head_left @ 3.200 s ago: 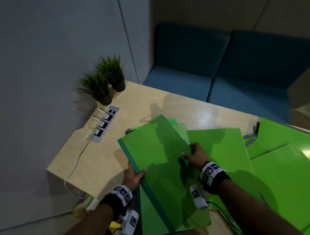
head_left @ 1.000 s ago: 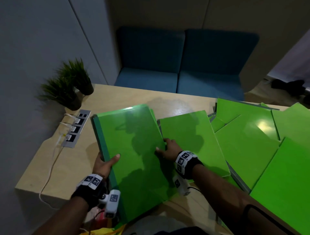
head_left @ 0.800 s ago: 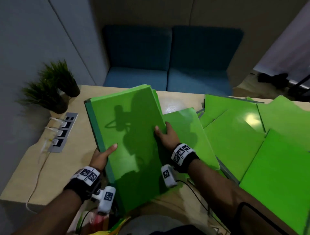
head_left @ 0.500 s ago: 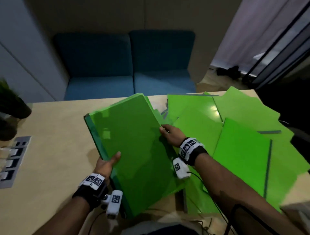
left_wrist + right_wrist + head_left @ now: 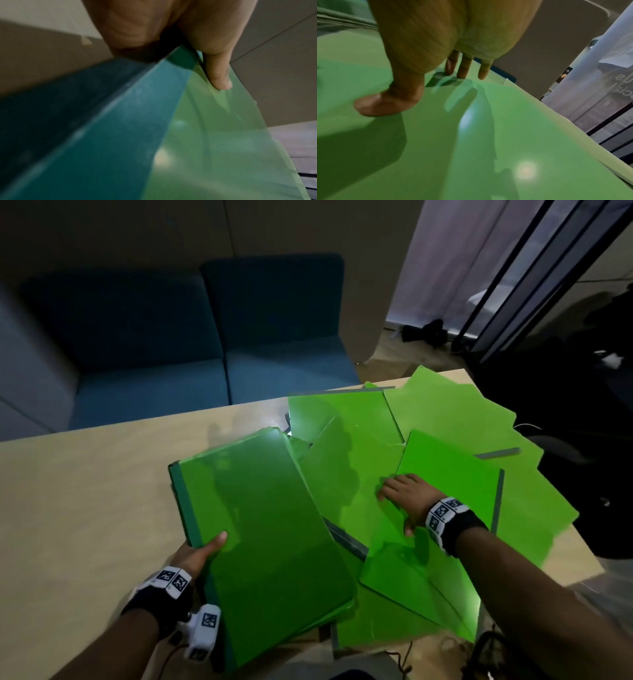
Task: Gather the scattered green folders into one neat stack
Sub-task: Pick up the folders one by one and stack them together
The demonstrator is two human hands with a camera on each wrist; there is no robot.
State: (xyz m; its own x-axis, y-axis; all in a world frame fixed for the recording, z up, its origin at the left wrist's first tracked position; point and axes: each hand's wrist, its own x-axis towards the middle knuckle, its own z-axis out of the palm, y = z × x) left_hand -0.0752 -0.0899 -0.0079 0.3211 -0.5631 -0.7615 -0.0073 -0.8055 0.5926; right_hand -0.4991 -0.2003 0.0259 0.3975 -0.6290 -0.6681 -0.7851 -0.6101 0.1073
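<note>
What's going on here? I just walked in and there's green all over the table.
A person is gathering green folders. Their left hand grips the collected stack by its dark spine edge, thumb on top. Their right hand lies flat, fingers spread, on a loose folder among the scattered folders overlapping on the wooden table. Several are not yet stacked.

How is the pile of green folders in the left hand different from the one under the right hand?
The stack of folders is thick, gripped at its dark spine by the left hand; the single folder looks thin, lying among the others. The right hand rests on it, fingers straight. Both are bright green.
</note>
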